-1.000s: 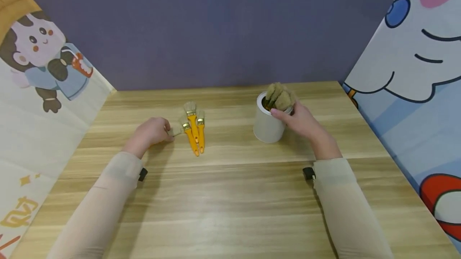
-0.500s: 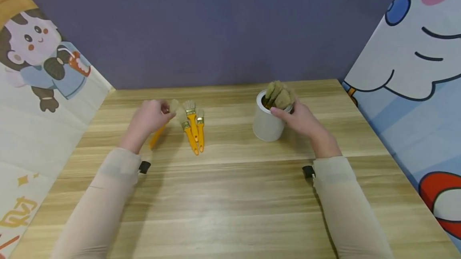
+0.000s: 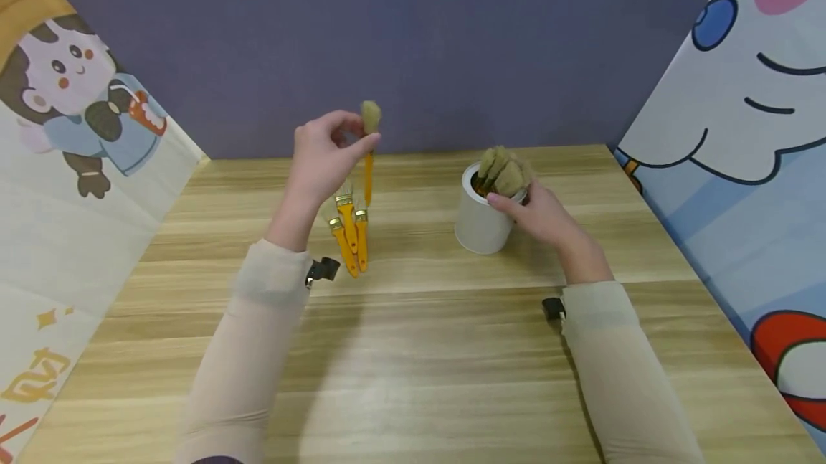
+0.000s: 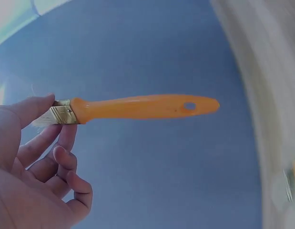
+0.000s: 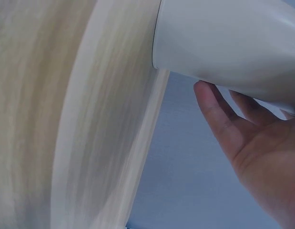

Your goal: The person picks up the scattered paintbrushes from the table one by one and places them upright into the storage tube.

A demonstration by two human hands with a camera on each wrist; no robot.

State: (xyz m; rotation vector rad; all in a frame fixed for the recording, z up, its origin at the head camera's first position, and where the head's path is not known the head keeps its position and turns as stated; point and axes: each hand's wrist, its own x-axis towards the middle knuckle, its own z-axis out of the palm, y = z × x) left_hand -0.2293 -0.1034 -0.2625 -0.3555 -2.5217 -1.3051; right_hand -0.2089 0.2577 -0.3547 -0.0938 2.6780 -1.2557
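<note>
My left hand [image 3: 325, 159] holds up a paintbrush [image 3: 368, 181] with a yellow-orange handle, bristles upward and handle pointing down. In the left wrist view, thumb and fingers pinch that paintbrush [image 4: 147, 107] at its metal band and bristles, while the handle is free. Over on the right, my right hand [image 3: 551, 220] steadies a white can [image 3: 479, 227] standing on the table. Its thumb lies at the can's rim and its fingers are against the side, as the right wrist view of the can [image 5: 223, 43] shows. Several brushes [image 3: 508, 177] stand in the can, bristles up, their handles mostly hidden.
Three more yellow-handled paintbrushes [image 3: 348, 227] lie bunched on the wooden table [image 3: 413, 349], left of the can and partly behind the left hand. A dark wall panel [image 3: 413, 48] rises behind the table, with cartoon-printed sheets [image 3: 742, 105] at both sides.
My left hand has picked the paintbrush off the table at the left, raised it and carried it rightward past the lying brushes. My right hand and the can have stayed put.
</note>
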